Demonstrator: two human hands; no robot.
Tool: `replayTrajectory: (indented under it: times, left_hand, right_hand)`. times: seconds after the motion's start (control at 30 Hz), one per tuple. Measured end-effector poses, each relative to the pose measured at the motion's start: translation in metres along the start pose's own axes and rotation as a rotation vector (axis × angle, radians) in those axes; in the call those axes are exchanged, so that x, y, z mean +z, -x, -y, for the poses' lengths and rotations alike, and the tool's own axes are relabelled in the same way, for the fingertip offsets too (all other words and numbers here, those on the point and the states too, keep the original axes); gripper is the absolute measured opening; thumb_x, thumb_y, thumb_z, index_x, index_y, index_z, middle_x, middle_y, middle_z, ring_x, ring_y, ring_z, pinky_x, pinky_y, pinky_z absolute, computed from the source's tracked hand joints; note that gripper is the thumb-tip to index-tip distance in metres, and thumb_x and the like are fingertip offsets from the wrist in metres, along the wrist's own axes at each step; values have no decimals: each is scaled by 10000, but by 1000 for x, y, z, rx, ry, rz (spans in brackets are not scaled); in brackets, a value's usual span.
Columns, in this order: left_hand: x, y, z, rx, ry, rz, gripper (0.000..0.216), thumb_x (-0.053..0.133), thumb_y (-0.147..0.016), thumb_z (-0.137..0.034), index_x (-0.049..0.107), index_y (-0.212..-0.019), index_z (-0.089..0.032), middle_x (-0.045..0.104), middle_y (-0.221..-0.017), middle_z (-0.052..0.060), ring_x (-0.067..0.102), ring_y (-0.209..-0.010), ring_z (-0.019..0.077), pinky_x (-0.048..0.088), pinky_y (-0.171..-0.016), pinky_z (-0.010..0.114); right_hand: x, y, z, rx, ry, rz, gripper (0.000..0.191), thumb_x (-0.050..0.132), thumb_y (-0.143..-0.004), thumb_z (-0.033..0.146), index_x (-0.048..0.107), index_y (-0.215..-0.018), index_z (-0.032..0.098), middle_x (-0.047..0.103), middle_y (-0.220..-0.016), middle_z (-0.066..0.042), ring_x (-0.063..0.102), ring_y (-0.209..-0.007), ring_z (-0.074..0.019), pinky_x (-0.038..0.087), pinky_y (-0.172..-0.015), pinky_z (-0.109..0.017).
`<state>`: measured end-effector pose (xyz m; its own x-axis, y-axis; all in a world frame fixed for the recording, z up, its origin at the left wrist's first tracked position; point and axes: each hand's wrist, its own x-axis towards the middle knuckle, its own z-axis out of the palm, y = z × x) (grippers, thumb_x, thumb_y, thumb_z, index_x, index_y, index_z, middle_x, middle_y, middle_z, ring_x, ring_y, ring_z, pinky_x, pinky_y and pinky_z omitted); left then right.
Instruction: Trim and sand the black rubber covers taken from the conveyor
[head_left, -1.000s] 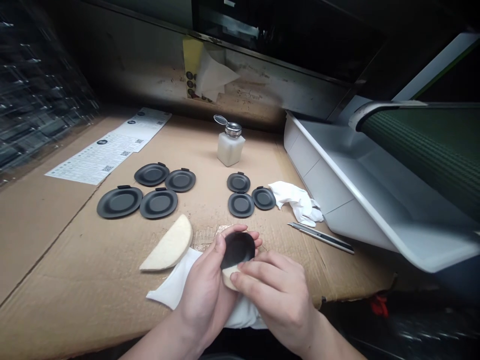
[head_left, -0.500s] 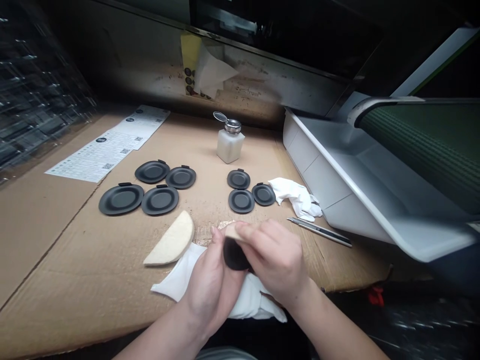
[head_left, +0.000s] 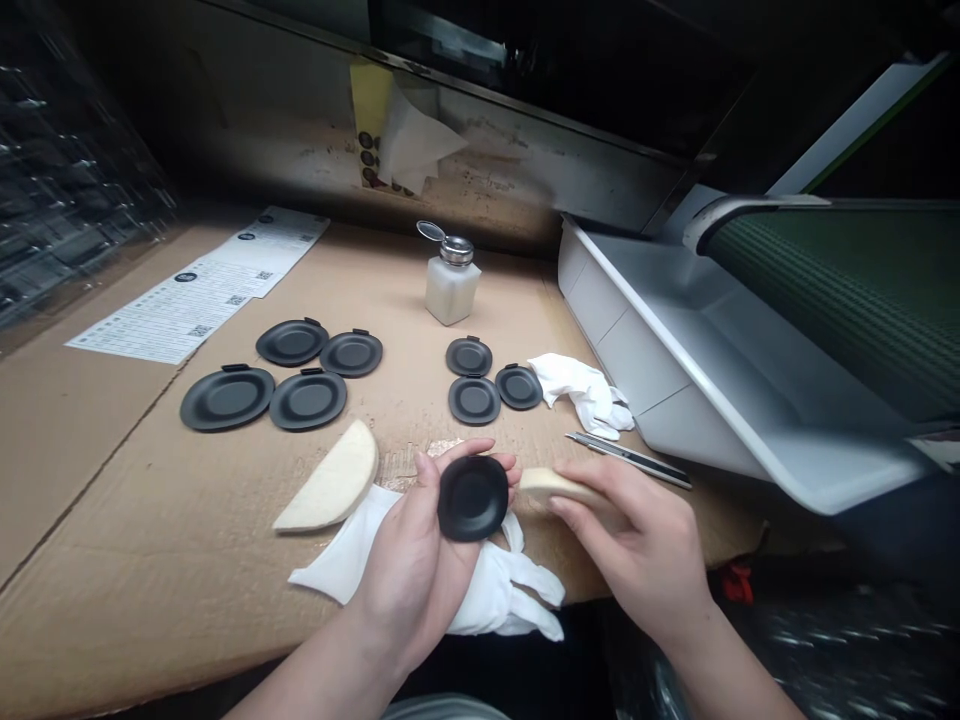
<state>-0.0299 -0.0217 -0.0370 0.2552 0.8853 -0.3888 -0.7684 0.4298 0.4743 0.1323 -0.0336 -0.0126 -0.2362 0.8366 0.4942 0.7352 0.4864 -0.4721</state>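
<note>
A small black dish-shaped piece (head_left: pixel 473 498) rests face up in my left hand (head_left: pixel 420 560), with the fingers curled under and behind it. My right hand (head_left: pixel 637 530), just to the right, pinches a cream felt pad (head_left: pixel 559 484) between thumb and fingers, apart from the black piece. Beneath my left hand lies a white glove (head_left: pixel 499 590) at the table's near edge. A cream half-round felt pad (head_left: pixel 330 480) sits on the cardboard left of that hand.
Several black dish-shaped pieces (head_left: pixel 307 398) lie at left, with three smaller ones (head_left: pixel 474 399) at centre. Behind stands a pump bottle (head_left: pixel 451 290) with its lid up. At right are another white glove (head_left: pixel 581 390), a utility knife (head_left: pixel 630 459) and a grey bin (head_left: pixel 645 330).
My right hand has moved right with the felt pad, off the black piece. The piece now faces up, fully uncovered, in my left hand. The view has shifted slightly.
</note>
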Motion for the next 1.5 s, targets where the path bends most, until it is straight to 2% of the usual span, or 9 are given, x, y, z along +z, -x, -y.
replayTrajectory:
  times: [0.1, 0.33, 0.57, 0.77, 0.87, 1.0, 1.17, 1.3, 1.5]
  left_hand:
    - [-1, 0, 0, 5, -11, 22, 400, 360, -891, -420, 588, -1064, -141, 645, -1005, 107, 592, -939, 223, 477, -747, 305]
    - [-1, 2, 1, 24, 29, 60, 406, 354, -887, -440, 611, -976, -139, 629, -1005, 97, 535, -1055, 238, 364, -972, 368]
    - [0, 1, 1, 23, -26, 45, 424, 366, -872, -469, 610, -969, -136, 625, -992, 106, 535, -1042, 264, 345, -988, 422]
    - [-4, 0, 3, 70, 25, 58, 357, 390, -889, -402, 621, -1020, -162, 632, -1055, 68, 513, -1093, 201, 358, -991, 323]
    - [-5, 1, 5, 64, 60, 40, 331, 419, -887, -365, 636, -1017, -152, 646, -1042, 73, 523, -1088, 201, 375, -982, 324]
    - [-3, 2, 5, 59, 52, 37, 343, 423, -883, -368, 631, -1043, -146, 663, -1023, 91, 560, -1044, 219, 408, -951, 355]
    - [-1, 2, 1, 25, 26, 36, 413, 388, -880, -426, 617, -1018, -112, 671, -994, 128, 594, -996, 255, 414, -940, 406]
    - [0, 3, -1, 10, -3, 34, 424, 385, -881, -418, 599, -1066, -102, 678, -972, 141, 604, -977, 259, 428, -916, 397]
    - [1, 2, 1, 7, -65, 66, 385, 384, -889, -400, 626, -1014, -129, 674, -975, 103, 608, -936, 210, 485, -802, 306]
  right_hand:
    - [13, -7, 7, 3, -28, 7, 222, 550, -817, 169, 586, -1032, 210, 659, -905, -18, 612, -809, -123, 490, -736, -224]
    - [56, 1, 35, 68, -89, -108, 190, 527, -813, 129, 590, -990, 158, 632, -867, -56, 592, -839, -154, 497, -771, -286]
    - [48, 7, 36, -80, -48, -35, 195, 527, -804, 86, 588, -980, 143, 627, -771, -48, 572, -728, -153, 492, -682, -294]
    - [59, -13, 27, -153, 146, -225, 189, 571, -790, 104, 619, -970, 136, 644, -772, -53, 571, -701, -137, 483, -658, -252]
    - [66, -23, 32, -150, 191, -240, 162, 563, -802, 129, 629, -950, 138, 647, -764, -50, 570, -691, -140, 474, -637, -253]
    - [51, -35, 38, -69, 18, -206, 137, 546, -821, 163, 628, -931, 169, 652, -784, -24, 592, -733, -129, 489, -694, -245]
    - [9, -25, 9, 104, -63, -404, 255, 660, -743, 189, 609, -988, 238, 654, -942, 7, 604, -861, -132, 487, -774, -242]
    - [-1, -9, -16, 2, -61, -204, 197, 609, -778, 120, 622, -941, 231, 655, -875, 0, 589, -807, -140, 474, -722, -287]
    - [14, -22, 0, -356, 55, 8, 156, 538, -833, 124, 625, -926, 214, 674, -888, 9, 521, -806, -151, 412, -708, -330]
